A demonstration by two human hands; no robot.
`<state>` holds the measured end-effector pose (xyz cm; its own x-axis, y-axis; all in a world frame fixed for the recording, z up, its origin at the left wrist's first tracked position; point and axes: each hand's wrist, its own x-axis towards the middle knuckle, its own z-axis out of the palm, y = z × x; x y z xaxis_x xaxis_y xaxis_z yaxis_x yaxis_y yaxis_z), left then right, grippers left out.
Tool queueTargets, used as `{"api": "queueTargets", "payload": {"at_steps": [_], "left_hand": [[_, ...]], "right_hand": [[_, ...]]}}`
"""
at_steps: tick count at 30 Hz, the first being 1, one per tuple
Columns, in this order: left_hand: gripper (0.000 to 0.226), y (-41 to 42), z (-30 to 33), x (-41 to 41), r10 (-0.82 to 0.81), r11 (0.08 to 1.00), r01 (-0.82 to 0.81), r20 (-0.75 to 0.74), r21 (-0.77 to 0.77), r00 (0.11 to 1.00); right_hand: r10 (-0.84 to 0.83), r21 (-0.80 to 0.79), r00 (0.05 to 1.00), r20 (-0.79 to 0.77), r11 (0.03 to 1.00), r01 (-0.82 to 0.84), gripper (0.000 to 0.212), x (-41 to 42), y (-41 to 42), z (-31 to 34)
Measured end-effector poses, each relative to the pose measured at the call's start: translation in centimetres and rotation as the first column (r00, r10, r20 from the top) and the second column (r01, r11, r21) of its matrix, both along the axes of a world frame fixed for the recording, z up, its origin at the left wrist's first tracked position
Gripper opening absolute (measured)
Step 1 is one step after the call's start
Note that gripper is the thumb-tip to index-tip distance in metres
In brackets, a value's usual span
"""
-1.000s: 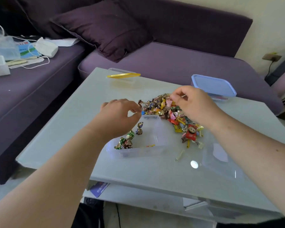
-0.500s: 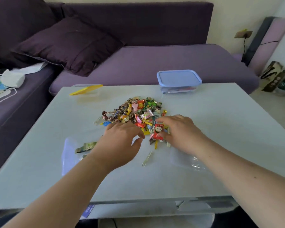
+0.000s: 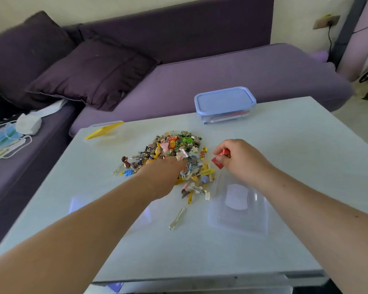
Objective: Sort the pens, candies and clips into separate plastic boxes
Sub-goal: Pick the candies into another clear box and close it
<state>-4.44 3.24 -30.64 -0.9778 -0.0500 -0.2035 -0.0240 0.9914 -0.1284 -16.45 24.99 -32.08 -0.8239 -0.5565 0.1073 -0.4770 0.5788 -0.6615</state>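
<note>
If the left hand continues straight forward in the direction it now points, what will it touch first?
The left hand points away from the person into the mixed pile of candies and clips. It would probably meet the pink-wrapped candy at its fingertips first, though the depth is unclear.

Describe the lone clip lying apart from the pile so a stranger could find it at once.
Start at the pale table and find the heap of candies and clips in its middle. Nearer the viewer, between the two forearms, lies one long pale hair clip by itself on bare tabletop. It touches nothing, unlike the clips tangled in the heap.
</note>
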Motion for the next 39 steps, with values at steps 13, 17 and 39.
{"api": "queueTargets", "payload": {"at_steps": [13,17,39], "left_hand": [[0.037,0.0,0.0,0.1,-0.108,0.986,0.107,0.000,-0.126,0.994],[0.033,0.5,-0.2,0.4,-0.148,0.983,0.146,-0.010,-0.112,0.989],[0.027,-10.7,0.3,19.3,0.652,0.648,-0.363,-0.241,0.670,0.719]], "right_hand": [[0.048,0.102,0.999,0.009,0.994,-0.049,0.013,0.8,1.6,0.2],[0.074,0.129,0.997,0.013,0.989,-0.075,0.012,1.2,1.2,0.3],[0.276,-0.179,0.959,-0.069,0.942,-0.284,0.014,15.1,-9.9,3.6]]}}
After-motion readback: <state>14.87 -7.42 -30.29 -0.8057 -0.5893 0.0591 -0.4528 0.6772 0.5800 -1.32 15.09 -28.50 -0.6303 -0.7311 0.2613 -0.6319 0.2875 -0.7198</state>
